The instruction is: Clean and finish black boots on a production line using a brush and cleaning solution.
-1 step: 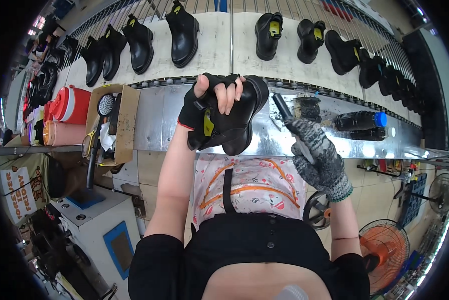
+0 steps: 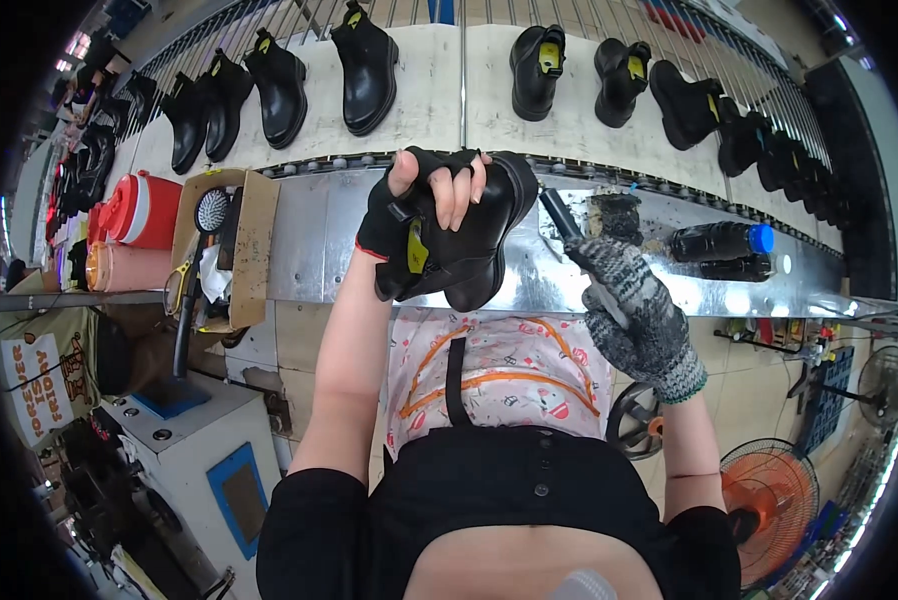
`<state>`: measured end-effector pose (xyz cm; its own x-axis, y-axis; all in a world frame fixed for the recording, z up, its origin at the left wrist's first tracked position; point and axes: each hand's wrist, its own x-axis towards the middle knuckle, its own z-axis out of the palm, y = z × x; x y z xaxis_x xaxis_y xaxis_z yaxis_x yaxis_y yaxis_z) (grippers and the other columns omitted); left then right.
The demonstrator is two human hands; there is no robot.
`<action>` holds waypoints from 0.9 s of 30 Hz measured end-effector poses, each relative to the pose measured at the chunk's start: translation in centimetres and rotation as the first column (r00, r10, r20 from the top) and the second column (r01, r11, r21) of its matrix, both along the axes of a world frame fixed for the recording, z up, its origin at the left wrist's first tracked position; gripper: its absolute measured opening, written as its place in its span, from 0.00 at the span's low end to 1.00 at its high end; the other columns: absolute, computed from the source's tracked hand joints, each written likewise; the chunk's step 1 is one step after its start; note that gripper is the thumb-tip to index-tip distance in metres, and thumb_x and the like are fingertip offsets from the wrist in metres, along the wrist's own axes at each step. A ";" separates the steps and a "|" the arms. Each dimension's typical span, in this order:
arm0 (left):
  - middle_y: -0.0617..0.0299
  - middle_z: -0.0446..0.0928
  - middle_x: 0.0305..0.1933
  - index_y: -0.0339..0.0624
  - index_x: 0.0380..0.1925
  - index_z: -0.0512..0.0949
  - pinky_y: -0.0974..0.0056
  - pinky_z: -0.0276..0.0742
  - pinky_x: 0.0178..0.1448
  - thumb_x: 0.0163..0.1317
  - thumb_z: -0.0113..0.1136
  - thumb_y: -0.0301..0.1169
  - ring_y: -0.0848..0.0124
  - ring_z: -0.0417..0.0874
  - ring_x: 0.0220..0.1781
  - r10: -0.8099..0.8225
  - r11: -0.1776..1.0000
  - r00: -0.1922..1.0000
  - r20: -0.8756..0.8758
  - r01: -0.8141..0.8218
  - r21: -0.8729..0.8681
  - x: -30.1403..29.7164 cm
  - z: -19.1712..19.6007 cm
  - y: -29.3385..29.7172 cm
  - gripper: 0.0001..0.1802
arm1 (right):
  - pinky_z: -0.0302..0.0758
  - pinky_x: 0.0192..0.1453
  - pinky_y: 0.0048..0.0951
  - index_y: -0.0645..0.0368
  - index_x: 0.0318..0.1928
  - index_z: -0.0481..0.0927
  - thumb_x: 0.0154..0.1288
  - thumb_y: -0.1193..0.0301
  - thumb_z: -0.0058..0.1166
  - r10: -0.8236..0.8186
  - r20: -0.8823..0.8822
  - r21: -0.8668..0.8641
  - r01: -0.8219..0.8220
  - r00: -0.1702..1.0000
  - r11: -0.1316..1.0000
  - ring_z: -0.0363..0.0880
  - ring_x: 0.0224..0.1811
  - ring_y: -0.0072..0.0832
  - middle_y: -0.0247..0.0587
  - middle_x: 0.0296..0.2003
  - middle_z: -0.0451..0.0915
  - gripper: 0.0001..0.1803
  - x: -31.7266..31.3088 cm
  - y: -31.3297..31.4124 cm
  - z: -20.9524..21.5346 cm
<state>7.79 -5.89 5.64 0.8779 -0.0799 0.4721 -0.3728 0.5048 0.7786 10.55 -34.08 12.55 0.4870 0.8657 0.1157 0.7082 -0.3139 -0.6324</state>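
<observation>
My left hand [image 2: 439, 190], in a black fingerless glove with red edging, grips black leather ankle boots [image 2: 474, 245] over the metal bench. They look like a pair pressed together, with a yellow patch showing near the opening; the hand hides part of them. To the right, my right hand [image 2: 637, 315] wears a grey knitted glove. Its fingers close around a dark, rod-shaped tool [image 2: 557, 212] that points up and left, apart from the boots. A pale piece shows by the palm; I cannot tell whether it belongs to the tool.
Beyond the metal bench [image 2: 304, 235], black boots [image 2: 369, 70] stand in a row on a pale conveyor. A dark crusted block [image 2: 615, 218] and a blue-capped bottle [image 2: 719, 241] lie right. A cardboard box [image 2: 257, 240] with a brush and scissors, plus a red jug [image 2: 144, 208], stand left.
The tool in my right hand has shifted slightly left and down, tilting a little. My left hand and the boots look unmoved.
</observation>
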 end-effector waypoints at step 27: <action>0.64 0.68 0.14 0.45 0.07 0.69 0.62 0.53 0.63 0.69 0.25 0.58 0.68 0.66 0.35 -0.013 0.980 1.000 0.027 0.018 -0.199 0.9 -2.5 3.3 0.40 | 0.71 0.56 0.36 0.54 0.51 0.77 0.47 0.77 0.42 0.037 -0.330 0.245 0.048 0.943 0.968 0.77 0.49 0.43 0.47 0.45 0.78 0.26 1.0 3.6 -3.3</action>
